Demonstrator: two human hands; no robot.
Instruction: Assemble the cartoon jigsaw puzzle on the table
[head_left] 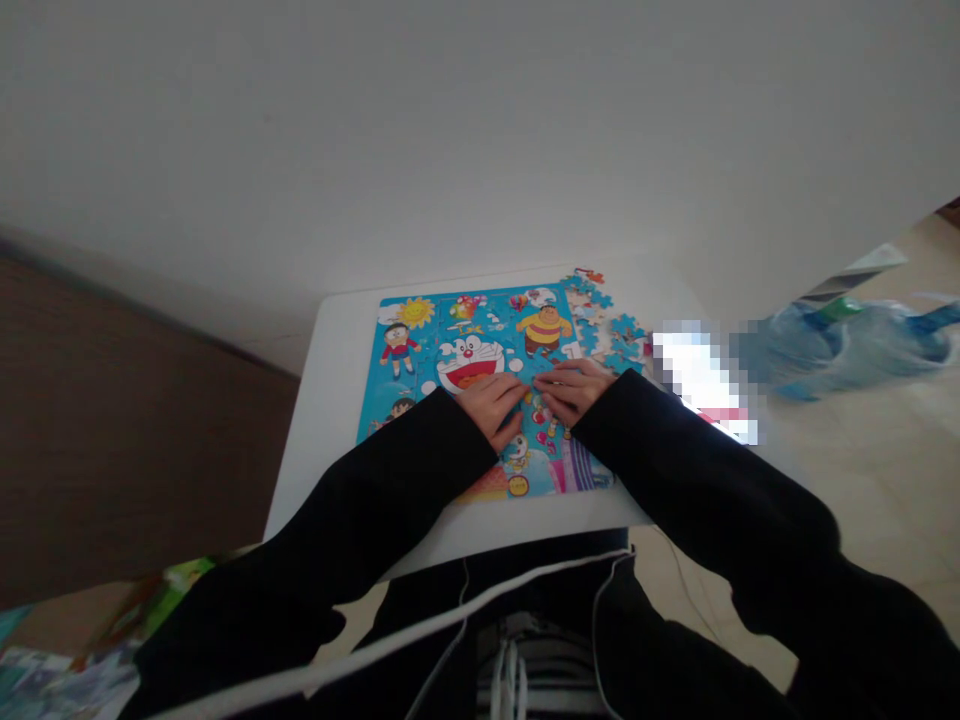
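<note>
A colourful cartoon jigsaw puzzle (469,325) lies in its flat board on a small white table, largely filled with pieces. My left hand (491,403) rests on the middle of the picture, fingers stretched to the right and thumb held apart. Just right of it, my right hand (576,390) touches the puzzle with bent fingers drawn together. The fingertips of both hands almost meet. Whatever may be under the right fingertips is hidden. Loose blue puzzle pieces (624,330) form a pile beyond my right hand, by the board's upper right edge.
The white table (319,400) stands against a pale wall (450,130). A bright, pixelated rectangular object (697,375) is at its right side. Clear plastic bottles (847,345) are farther right. A white cable (420,630) crosses in front of my body. Dark brown furniture (127,420) is at left.
</note>
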